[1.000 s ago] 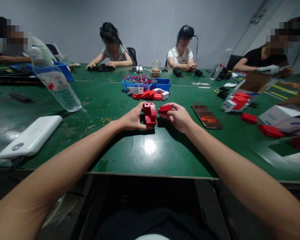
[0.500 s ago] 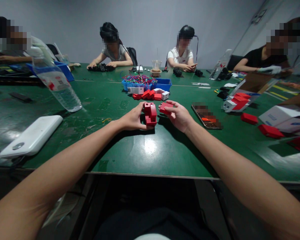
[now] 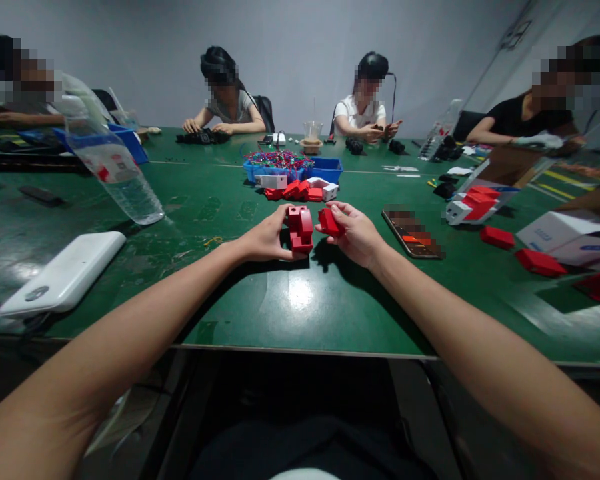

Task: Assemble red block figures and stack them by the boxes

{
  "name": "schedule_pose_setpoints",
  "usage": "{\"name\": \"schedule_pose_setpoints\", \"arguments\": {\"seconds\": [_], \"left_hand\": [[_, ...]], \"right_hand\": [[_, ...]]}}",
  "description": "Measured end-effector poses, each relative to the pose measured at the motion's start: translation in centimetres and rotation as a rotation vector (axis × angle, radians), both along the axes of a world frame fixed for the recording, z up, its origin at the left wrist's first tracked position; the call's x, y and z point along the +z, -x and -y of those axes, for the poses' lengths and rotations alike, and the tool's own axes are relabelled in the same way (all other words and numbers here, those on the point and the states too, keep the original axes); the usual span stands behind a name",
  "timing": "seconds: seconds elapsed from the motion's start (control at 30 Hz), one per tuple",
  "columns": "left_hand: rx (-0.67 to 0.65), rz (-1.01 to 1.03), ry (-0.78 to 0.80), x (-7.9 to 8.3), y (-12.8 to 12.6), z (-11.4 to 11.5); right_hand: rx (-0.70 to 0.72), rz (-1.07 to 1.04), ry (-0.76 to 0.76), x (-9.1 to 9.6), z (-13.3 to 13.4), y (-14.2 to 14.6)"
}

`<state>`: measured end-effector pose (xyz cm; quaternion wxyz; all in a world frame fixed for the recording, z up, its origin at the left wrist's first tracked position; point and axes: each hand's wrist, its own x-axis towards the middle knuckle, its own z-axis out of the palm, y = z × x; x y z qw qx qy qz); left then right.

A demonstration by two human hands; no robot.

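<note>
My left hand (image 3: pixel 267 237) is closed around a red plastic housing (image 3: pixel 301 230) with a curved side and a recess, held just above the green table (image 3: pixel 260 307). Pinched in the fingers of my right hand (image 3: pixel 359 233) is a smaller red block (image 3: pixel 331 222), which is tilted. A narrow gap separates the two red parts. Beyond my hands lies a pile of red blocks (image 3: pixel 296 191), with a white box-shaped part (image 3: pixel 329 191) at its right end. Behind the pile, a blue bin (image 3: pixel 263 175) holds tangled coloured wires, beside a second blue bin (image 3: pixel 330 167).
A phone (image 3: pixel 413 232) lies right of my right hand. Further right are loose red blocks (image 3: pixel 539 263) and a white carton (image 3: pixel 560 230). At left stand a white power bank (image 3: pixel 67 273) and a water bottle (image 3: pixel 123 180). Several people sit around the table.
The smaller red block has turned in my right hand's fingers and now sits at a different tilt. My left hand and the red housing have stayed almost still.
</note>
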<state>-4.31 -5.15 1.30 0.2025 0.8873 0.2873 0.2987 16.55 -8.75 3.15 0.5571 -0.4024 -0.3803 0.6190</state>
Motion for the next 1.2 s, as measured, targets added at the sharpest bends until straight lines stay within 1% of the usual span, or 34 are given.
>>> {"name": "schedule_pose_setpoints", "arguments": {"seconds": [0.3,0.53,0.67,0.9,1.03,1.2], "left_hand": [[-0.007,0.005,0.008,0.05,-0.09,0.09],[-0.005,0.002,0.011,0.09,-0.06,0.12],[0.004,-0.005,0.025,0.12,-0.03,0.21],[0.009,0.001,0.021,0.05,0.01,0.08],[0.002,-0.003,0.009,0.04,0.00,0.05],[0.009,0.000,0.003,0.03,-0.05,0.07]], "right_hand": [[-0.040,-0.015,-0.070,-0.78,-0.62,-0.16],[-0.055,-0.031,-0.070,-0.56,-0.64,0.03],[-0.062,0.003,-0.079,-0.73,-0.76,-0.04],[-0.034,0.074,-0.130,-0.93,-0.73,-0.36],[-0.049,0.050,-0.128,-0.78,-0.58,-0.09],[-0.020,-0.010,-0.065,-0.49,-0.46,-0.07]]}}
